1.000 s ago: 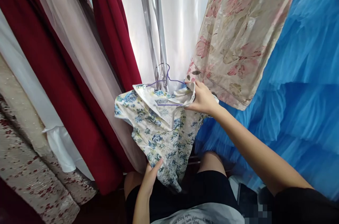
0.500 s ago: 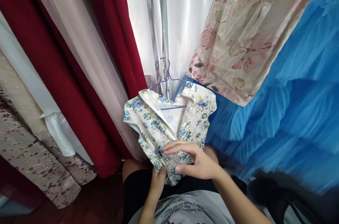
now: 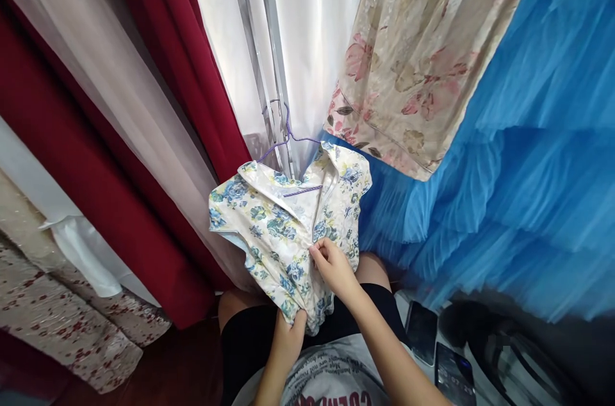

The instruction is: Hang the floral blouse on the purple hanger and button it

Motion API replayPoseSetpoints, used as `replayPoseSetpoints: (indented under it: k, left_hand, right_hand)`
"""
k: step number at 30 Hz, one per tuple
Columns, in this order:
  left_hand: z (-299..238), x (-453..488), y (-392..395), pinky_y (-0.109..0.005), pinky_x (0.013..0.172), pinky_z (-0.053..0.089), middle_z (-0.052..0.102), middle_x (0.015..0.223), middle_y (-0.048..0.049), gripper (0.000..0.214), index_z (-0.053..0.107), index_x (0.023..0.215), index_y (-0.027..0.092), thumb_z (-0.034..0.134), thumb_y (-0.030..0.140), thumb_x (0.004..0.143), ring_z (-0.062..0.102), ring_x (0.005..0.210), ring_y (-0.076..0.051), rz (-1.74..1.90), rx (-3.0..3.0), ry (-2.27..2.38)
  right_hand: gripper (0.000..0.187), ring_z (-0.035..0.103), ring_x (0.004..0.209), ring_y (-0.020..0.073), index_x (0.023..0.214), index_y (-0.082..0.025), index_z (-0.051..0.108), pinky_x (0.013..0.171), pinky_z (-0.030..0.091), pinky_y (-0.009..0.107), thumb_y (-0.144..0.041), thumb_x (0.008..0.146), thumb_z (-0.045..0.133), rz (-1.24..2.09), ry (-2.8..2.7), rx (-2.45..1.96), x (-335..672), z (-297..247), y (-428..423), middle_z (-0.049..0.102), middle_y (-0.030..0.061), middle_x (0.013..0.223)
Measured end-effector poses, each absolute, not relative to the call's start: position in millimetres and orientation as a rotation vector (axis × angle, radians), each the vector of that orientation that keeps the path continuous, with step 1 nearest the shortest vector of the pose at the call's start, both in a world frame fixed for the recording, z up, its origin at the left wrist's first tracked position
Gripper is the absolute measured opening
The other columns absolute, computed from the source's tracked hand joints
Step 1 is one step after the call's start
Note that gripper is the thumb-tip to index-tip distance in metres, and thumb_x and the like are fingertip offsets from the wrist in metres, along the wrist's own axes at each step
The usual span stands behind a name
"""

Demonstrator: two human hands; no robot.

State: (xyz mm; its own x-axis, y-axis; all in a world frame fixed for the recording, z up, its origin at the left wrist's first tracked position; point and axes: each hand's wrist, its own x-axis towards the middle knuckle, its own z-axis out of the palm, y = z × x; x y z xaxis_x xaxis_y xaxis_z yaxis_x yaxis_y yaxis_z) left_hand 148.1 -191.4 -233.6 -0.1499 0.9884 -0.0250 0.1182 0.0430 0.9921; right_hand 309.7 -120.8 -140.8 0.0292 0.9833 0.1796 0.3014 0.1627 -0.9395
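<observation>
A sleeveless white blouse (image 3: pixel 283 227) with a blue floral print hangs on a thin purple hanger (image 3: pixel 289 134) in front of me. My left hand (image 3: pixel 291 323) grips the lower left edge of the blouse, thumb on top and the other fingers hidden beneath the cloth. At the bottom of the V neckline, my right hand (image 3: pixel 331 265) pinches the fabric of the front opening between thumb and fingertips. The hanger's hook is up by grey metal poles; what it hooks onto is hard to make out.
Dark red drapes (image 3: pixel 173 252) and pale cloth hang at left. A pink floral fabric panel (image 3: pixel 408 73) and a blue ruffled tulle garment (image 3: pixel 480 201) hang at right. Two phones, one a dark phone (image 3: pixel 421 331), lie at lower right beside a black object (image 3: pixel 509 361).
My right hand has gone from spread fingers over the blouse front to a pinch at the neckline's base. My left hand keeps its hold. The view has shifted slightly right.
</observation>
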Motion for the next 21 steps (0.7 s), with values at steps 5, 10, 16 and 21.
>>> replayPoseSetpoints:
  k: [5, 10, 16, 21]
  left_hand:
    - [-231, 144, -190, -0.044, 0.113, 0.04, 0.073, 0.11, -0.0126, 0.036, 0.07, 0.108, 0.019, 0.065, 0.035, 0.076, 0.058, 0.125, -0.035, 1.222, 1.257, 1.419]
    - [-239, 134, -185, -0.046, 0.104, 0.048, 0.07, 0.113, -0.0136, 0.041, 0.062, 0.115, 0.018, 0.066, 0.041, 0.081, 0.063, 0.115, -0.034, 1.374, 1.167, 1.498]
    - [-213, 150, -175, -0.041, 0.106, 0.044, 0.055, 0.131, -0.0132, 0.043, 0.052, 0.125, 0.022, 0.069, 0.037, 0.088, 0.055, 0.122, -0.028, 1.781, 1.518, 1.64]
    - [-182, 185, -145, -0.034, 0.094, 0.049, 0.066, 0.108, -0.0089, 0.023, 0.057, 0.113, 0.022, 0.061, 0.034, 0.094, 0.063, 0.105, -0.024, 1.509, 1.816, 1.367]
  right_hand:
    - [0.023, 0.049, 0.052, 0.0156, 0.069, -0.023, 0.046, 0.053, 0.03, 0.027, -0.03, 0.089, 0.053, 0.914, -1.404, -1.32, 308, -141, -116, 0.053, -0.0036, 0.054]
    - [0.026, 0.048, 0.05, 0.0146, 0.064, -0.022, 0.052, 0.053, 0.033, 0.027, -0.032, 0.088, 0.055, 1.067, -1.298, -1.112, 318, -142, -130, 0.054, -0.0024, 0.052]
    - [0.028, 0.043, 0.043, 0.0123, 0.066, -0.021, 0.056, 0.049, 0.03, 0.026, -0.038, 0.086, 0.064, 1.192, -1.225, -1.066, 326, -139, -144, 0.057, -0.0017, 0.048]
    - [0.028, 0.041, 0.04, 0.0107, 0.064, -0.02, 0.06, 0.047, 0.028, 0.025, -0.041, 0.08, 0.068, 1.343, -1.19, -0.997, 322, -127, -152, 0.055, -0.0019, 0.044]
